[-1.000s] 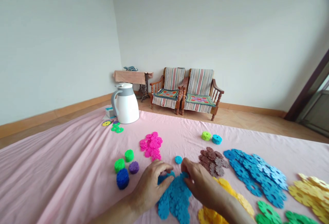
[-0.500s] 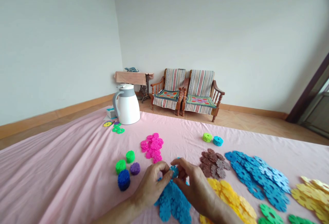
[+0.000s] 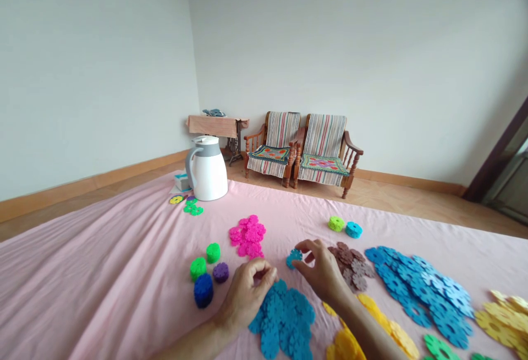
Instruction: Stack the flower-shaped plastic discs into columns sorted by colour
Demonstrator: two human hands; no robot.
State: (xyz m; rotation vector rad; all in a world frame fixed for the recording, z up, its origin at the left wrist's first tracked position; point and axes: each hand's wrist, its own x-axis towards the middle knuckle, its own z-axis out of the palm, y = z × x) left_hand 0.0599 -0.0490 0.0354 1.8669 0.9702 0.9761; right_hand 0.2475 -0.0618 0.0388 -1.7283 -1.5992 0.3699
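Centrally, your right hand [image 3: 325, 273] grips a blue disc [image 3: 292, 258] between slightly parted thumb and finger, just beyond the near blue pile [image 3: 285, 321]; your left hand [image 3: 247, 289] pinches fingertips together, apparently bare.

From my remote seat I view a home. Wooden armchairs [image 3: 325, 164], striped covers [image 3: 325, 134] and a cloth-draped table [image 3: 212, 126] indicate this.

Left hand [image 3: 251, 291] overlaps edge of blue pile [image 3: 289, 321], contents of its pinch not discernible; right forearm [image 3: 362, 327] hides part of yellow pile [image 3: 346, 347]; bottom edge crops green discs [image 3: 439, 348], right edge crops pale-yellow discs [image 3: 503, 321]; jug [image 3: 210, 175] covers part of small box [image 3: 181, 182]
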